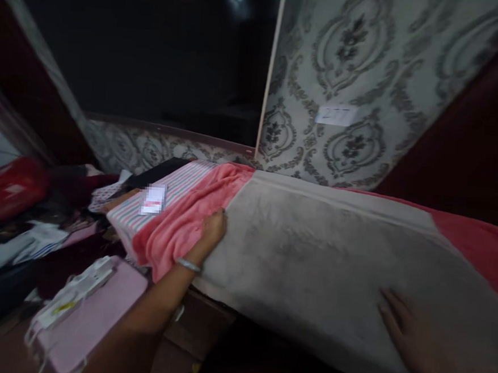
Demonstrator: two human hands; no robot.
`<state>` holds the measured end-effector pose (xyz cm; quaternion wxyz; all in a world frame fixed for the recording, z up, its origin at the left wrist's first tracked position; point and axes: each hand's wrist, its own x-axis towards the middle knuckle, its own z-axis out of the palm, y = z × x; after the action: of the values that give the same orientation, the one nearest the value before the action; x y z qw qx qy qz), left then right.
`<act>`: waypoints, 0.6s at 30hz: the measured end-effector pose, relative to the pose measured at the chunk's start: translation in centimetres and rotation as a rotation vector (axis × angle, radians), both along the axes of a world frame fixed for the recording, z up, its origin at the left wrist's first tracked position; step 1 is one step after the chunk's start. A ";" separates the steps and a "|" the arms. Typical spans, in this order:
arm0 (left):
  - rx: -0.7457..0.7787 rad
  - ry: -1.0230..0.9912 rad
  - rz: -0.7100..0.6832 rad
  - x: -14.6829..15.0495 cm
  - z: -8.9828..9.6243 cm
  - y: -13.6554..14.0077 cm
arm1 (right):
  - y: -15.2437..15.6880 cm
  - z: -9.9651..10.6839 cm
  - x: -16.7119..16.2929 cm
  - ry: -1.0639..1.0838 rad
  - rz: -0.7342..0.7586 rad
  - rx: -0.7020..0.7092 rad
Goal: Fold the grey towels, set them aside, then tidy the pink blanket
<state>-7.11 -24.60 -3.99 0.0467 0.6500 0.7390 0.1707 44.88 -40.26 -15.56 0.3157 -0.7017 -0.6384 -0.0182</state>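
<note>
A grey, velvety cloth with a pale border lies spread over a long surface. At its left end a pink fleece blanket is bunched in soft folds. My left hand, with a silvery bangle at the wrist, is closed on the blanket's edge where pink meets grey; its fingertips are partly hidden. On the right, my right hand rests on the grey cloth with fingers stretched out, blurred and in shadow. More pink cloth shows at the far right.
Left of the blanket are a striped cloth and a small white packet. A pink case bears a white power strip. Piled clothes and a red bag lie at left. A large dark screen stands behind.
</note>
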 end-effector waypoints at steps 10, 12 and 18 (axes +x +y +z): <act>-0.069 -0.036 -0.020 0.3 2.3 2.8 | 0.2 2.6 -2.7 -0.172 -0.049 -0.004; -0.074 -0.109 -0.007 0.6 3.0 4.8 | 0.1 2.6 -2.8 -0.180 -0.044 -0.004; -0.044 -0.218 0.030 3.3 4.8 12.2 | 0.0 2.2 -3.0 -0.146 -0.054 -0.022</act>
<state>-3.84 -12.41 0.79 0.1388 0.6154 0.7426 0.2249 41.86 -40.27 -13.34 0.2600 -0.7188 -0.6408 -0.0706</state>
